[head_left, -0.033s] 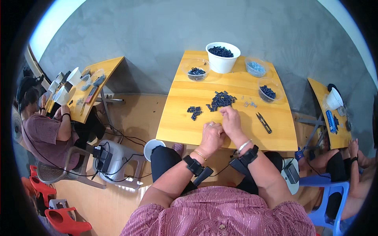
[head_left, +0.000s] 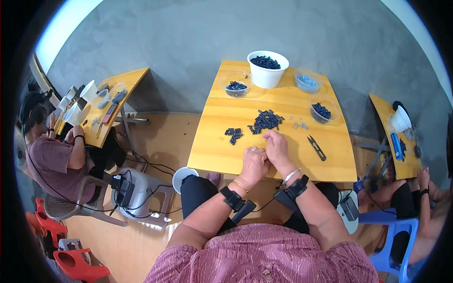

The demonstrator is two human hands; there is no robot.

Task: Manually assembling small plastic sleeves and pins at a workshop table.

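Observation:
My left hand point(head_left: 255, 164) is closed at the near part of the table, its fingers curled in. Against it rests my right hand point(head_left: 277, 147), with thumb and fingers bent together. Whatever the two hands hold between them is too small or hidden to make out. Just beyond the fingers lies a pile of small dark blue-black tubular pieces point(head_left: 266, 120). A smaller group of the same pieces point(head_left: 234, 135) is to its left. Tiny pale metal-like bits point(head_left: 300, 126) are scattered to the right of the pile. Black thread snips point(head_left: 316, 148) lie right of my right hand.
At the back stand a white bucket point(head_left: 268, 75) of dark pieces and clear bowls with dark rings point(head_left: 236, 88), silvery-blue bits point(head_left: 306, 81) and dark pieces point(head_left: 321, 112). Other people sit at tables left point(head_left: 137, 79) and right point(head_left: 384, 104). Cables point(head_left: 151, 165) hang on the left.
My right hand's fingers have drawn back slightly toward me, away from the pile. The left hand and the things on the table look unmoved.

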